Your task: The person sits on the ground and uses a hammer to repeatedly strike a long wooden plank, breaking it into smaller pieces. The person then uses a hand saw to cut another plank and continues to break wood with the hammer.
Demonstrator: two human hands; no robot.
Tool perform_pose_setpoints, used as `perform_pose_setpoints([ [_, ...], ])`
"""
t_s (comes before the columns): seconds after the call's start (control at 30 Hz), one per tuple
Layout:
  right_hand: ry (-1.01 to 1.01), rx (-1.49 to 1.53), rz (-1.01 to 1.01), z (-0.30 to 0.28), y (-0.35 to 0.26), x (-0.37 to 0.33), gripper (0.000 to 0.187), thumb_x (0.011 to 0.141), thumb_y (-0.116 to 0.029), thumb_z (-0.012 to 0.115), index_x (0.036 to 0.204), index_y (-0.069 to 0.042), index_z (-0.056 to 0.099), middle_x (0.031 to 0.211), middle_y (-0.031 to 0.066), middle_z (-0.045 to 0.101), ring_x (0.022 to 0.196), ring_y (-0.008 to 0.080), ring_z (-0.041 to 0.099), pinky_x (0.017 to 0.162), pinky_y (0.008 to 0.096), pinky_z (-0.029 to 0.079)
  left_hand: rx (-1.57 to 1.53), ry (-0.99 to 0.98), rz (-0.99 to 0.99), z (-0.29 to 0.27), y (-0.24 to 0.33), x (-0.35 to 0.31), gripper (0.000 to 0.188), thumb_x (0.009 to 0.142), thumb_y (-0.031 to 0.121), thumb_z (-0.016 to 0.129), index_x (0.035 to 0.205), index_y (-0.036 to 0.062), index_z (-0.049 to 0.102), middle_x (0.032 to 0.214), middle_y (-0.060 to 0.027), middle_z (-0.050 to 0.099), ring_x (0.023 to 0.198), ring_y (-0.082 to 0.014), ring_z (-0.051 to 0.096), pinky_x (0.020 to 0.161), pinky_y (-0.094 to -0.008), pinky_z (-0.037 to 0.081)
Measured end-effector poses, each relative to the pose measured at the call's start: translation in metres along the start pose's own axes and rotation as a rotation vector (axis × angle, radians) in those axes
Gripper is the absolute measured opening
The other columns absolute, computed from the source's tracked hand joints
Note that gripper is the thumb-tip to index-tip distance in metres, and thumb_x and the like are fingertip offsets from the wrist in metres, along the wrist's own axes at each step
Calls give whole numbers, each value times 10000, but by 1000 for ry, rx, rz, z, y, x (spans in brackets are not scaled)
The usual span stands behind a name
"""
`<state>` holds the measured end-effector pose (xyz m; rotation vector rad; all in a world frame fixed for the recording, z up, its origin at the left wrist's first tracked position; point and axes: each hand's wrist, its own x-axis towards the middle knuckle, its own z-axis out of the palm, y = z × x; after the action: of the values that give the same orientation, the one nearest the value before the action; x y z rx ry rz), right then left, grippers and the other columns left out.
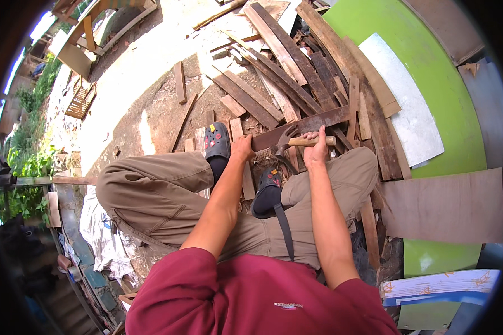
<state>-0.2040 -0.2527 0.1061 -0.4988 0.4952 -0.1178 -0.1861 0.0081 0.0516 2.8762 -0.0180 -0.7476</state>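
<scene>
A dark wooden board (330,118) lies crosswise in front of my legs, sloping up to the right. My left hand (242,148) is wrapped round its left end. In my right hand (317,147) is a claw hammer with a pale wooden handle (299,142), its fingers closed round the handle. The metal hammer head (285,138) points left and sits against or just before the board; I cannot tell whether they touch. My dark clogs (217,139) are on either side of the board's left part, close to the left hand.
Long planks (285,67) lie piled ahead, several at angles. A loose short plank (180,82) rests on the dirt ground. To the right are a green panel (458,111) and a pale sheet (399,92). A plastic crate (81,99) stands far left; white cloth (103,234) lies nearer.
</scene>
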Motion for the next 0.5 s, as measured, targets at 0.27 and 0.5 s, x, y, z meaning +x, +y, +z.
perform_pose_setpoints([
  [0.27,17,129,-92,29,-22,-23,429,1008,-405,622,722,-143,440,683,-4,425,693,146,437,778,327,426,-53,241,115,-29,5,-20,771,570,265,890,1167,-25,498,1203,-238,598,1199,-402,563,999,-461,507],
  [0.5,-274,201,-383,105,-79,-33,396,1036,-326,547,714,-135,418,681,24,426,745,205,461,916,408,412,-161,519,289,-133,50,-18,730,571,274,876,1096,-15,460,1076,-232,593,1036,-419,618,890,-474,528],
])
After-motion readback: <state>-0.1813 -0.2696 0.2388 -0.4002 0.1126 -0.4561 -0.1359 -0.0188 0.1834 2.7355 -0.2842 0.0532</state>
